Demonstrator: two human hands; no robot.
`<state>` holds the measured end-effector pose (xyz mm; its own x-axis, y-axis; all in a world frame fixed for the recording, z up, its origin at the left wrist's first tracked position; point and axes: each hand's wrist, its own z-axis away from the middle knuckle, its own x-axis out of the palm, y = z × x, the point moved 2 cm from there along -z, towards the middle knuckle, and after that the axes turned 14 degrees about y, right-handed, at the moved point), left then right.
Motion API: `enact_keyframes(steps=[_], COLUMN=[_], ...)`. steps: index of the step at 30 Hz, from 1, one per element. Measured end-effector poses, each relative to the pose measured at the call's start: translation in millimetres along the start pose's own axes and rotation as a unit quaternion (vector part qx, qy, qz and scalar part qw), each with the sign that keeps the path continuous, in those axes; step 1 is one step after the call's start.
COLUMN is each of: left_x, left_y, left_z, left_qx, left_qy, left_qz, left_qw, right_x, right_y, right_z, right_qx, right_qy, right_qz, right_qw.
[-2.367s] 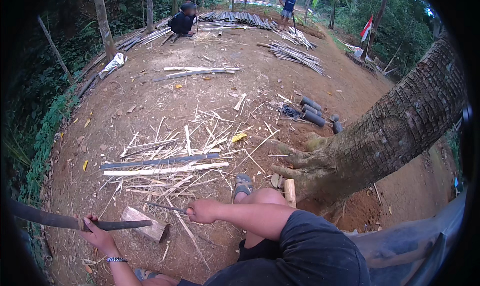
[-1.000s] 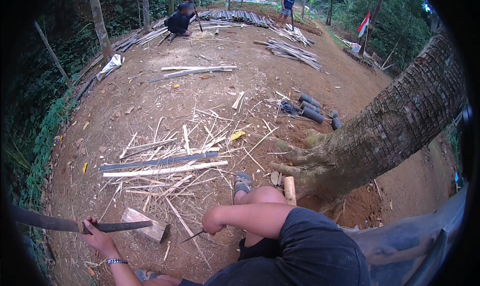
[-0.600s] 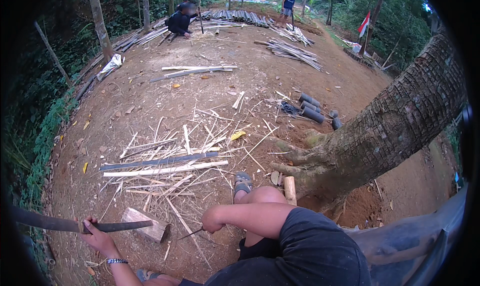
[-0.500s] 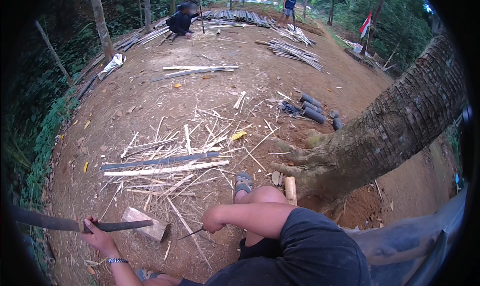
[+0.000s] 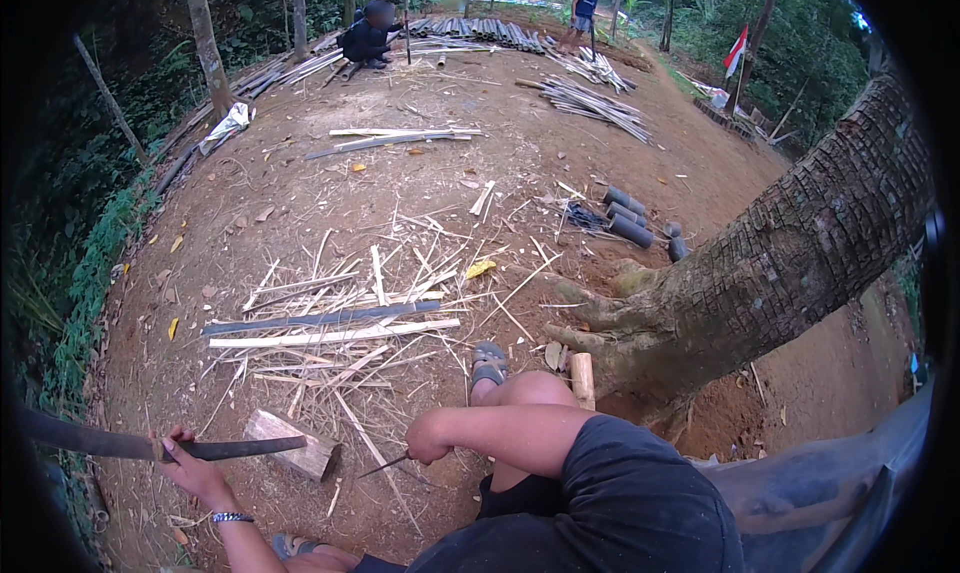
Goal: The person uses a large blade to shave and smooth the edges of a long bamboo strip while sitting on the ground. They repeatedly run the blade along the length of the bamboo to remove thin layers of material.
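Observation:
My left hand, with a chain bracelet at the wrist, holds a long dark bamboo strip near a joint in it. The strip runs from the left edge of the view to a tapered end above a pale wooden block; whether it touches the block I cannot tell. My right hand is closed round a knife, its handle mostly hidden by the fingers. The thin blade slants down and left, apart from the strip.
Split bamboo strips and shavings litter the ground ahead. A leaning tree trunk rises at my right, a short log piece before it. Dark bamboo tubes lie beyond. Two people are among bamboo piles at the back.
The strip's tapered end has risen very slightly along with my left hand. My right hand and the knife stay almost where they were.

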<state>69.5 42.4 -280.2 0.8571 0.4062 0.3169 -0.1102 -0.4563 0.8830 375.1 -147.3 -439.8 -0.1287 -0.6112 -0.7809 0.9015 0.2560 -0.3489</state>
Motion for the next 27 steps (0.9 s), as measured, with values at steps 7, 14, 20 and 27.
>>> enact_keyframes(steps=[7, 14, 20, 27], left_x=[-1, 77, 191, 311], left_y=[21, 48, 54, 71], left_z=[-30, -11, 80, 188], left_qx=[-0.012, -0.181, -0.306, -0.456], left_qy=[0.081, -0.142, -0.256, -0.337], left_qz=[0.216, 0.254, 0.355, 0.423], left_qw=[0.973, 0.939, 0.845, 0.707], right_x=[-12, -15, -15, -20], right_y=[-9, -21, -26, -25], right_z=[16, 25, 33, 25], right_qx=[0.034, 0.041, 0.028, 0.053], right_qy=[-0.015, -0.031, -0.058, -0.051], right_qz=[-0.025, -0.016, -0.008, -0.024], right_qw=[0.999, 0.999, 0.998, 0.997])
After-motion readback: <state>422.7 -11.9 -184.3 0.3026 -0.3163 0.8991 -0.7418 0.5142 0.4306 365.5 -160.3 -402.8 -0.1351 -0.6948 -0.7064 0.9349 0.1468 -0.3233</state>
